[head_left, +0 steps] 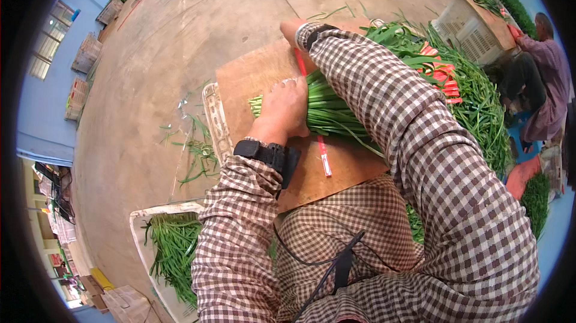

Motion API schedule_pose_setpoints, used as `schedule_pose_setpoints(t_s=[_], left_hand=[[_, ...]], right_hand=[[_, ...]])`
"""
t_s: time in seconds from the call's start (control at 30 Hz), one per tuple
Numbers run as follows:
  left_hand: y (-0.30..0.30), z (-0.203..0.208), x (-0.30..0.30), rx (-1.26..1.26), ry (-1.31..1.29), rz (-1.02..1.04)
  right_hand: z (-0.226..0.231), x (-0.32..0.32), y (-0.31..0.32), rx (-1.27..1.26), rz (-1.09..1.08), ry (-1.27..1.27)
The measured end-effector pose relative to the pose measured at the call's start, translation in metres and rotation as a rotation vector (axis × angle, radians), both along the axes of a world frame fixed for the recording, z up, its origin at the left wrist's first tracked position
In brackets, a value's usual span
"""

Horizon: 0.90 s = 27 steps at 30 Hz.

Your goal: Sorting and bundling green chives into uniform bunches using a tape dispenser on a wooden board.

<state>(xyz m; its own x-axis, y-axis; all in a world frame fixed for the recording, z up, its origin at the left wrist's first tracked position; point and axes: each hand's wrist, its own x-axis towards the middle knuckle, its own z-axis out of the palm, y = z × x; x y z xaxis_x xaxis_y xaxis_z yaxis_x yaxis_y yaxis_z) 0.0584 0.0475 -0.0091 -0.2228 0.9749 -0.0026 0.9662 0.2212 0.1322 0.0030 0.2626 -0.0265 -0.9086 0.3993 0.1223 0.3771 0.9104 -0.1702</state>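
A bunch of long green chives [336, 107] lies across a brown board [246, 71] over my lap, pale cut ends to the left. My left hand [283, 107] is wrapped round the bunch near those ends. Beneath the bunch runs a red strip [324, 158] with a pale printed end; its near end sticks out towards me. My right hand [290, 30] is bent over the far edge of the board, by the strip's far part. Its fingers are hidden, so their grip on the strip does not show.
A heap of loose chives [474, 113] with red strips [441, 74] on it lies at the right. A white crate [138, 221] of greens stands at lower left. Chive scraps [201, 149] litter the floor. A person [543, 83] sits by another crate [462, 26] at far right.
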Motion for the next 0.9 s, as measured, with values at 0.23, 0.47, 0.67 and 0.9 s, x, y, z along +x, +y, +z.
schedule_pose_setpoints(t_s=[0.23, 0.47, 0.67, 0.9], left_hand=[[-0.006, 0.004, 0.002, -0.031, -0.063, 0.112], [-0.012, -0.017, -0.011, 0.213, -0.149, -0.027], [-0.001, -0.043, -0.035, 0.049, -0.086, 0.008], [0.002, -0.006, -0.01, 0.076, -0.18, 0.081]], right_hand=[[0.065, 0.036, -0.031, -0.056, 0.286, -0.074], [0.054, 0.138, -0.104, 0.135, 0.706, 0.054], [0.073, 0.191, -0.139, 0.081, 0.349, 0.331], [-0.024, 0.239, -0.169, 0.083, 0.449, 0.119]])
